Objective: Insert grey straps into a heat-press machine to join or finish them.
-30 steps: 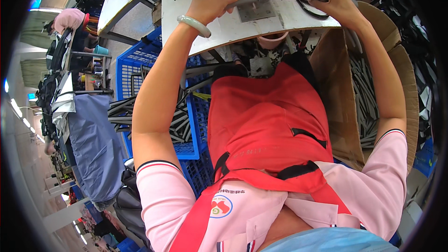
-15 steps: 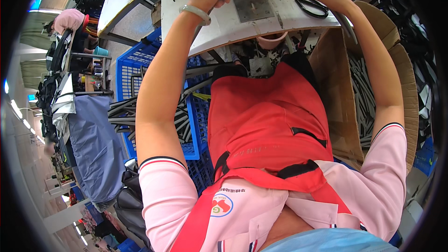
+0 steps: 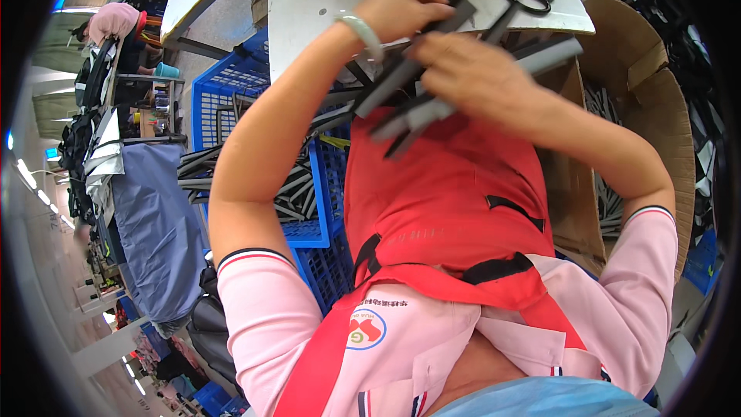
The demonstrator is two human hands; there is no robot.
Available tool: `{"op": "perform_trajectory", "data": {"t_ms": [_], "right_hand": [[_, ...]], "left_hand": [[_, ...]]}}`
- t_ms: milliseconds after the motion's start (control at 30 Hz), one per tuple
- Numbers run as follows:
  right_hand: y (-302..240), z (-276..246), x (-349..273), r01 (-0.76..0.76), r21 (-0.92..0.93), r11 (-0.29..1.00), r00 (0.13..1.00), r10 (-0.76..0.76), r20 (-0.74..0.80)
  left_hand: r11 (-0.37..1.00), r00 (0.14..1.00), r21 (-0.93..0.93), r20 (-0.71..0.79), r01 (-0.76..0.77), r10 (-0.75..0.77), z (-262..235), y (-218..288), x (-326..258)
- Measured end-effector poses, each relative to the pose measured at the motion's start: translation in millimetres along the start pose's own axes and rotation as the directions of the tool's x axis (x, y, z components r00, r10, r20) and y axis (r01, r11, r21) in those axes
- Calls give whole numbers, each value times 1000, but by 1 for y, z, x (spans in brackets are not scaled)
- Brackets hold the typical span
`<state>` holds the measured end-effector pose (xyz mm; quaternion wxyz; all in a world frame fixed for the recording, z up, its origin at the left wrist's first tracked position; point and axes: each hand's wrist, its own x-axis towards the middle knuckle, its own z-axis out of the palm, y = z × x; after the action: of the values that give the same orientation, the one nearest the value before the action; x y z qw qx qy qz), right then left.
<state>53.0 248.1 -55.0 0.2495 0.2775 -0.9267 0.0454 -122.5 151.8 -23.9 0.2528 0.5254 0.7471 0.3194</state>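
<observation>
Strips lowered from over the desk to its edge and the apron, bringing work lapward; left hand pinches them, right hand blurred across, finger grip indeterminable.

From the person's head, the fisheye camera is looking steeply down, with the pink shirt and red apron filling the foreground, the left hand and right hand showing beyond, and the white table reaching the top edge.
</observation>
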Motion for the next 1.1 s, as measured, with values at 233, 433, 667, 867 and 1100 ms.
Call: {"op": "perform_trajectory", "data": {"t_ms": [233,433,667,867,1100], "right_hand": [[30,-16,4,-277,39,960,935,260,242],[68,-60,-46,-703,261,662,710,668,220],[107,-83,-51,-749,388,537,651,706,279],[135,-81,-49,-755,411,510,646,687,334],[146,-78,-37,-747,426,511,647,706,287]], "left_hand": [[975,999,-217,-28,-51,46,14,-43,-23],[925,958,-285,208,252,-197,11,-16,-58],[866,977,-456,41,204,-209,-8,2,-36],[972,967,-231,-236,36,-92,-18,4,-17],[975,949,-210,-287,72,-132,-25,-4,9]]}}
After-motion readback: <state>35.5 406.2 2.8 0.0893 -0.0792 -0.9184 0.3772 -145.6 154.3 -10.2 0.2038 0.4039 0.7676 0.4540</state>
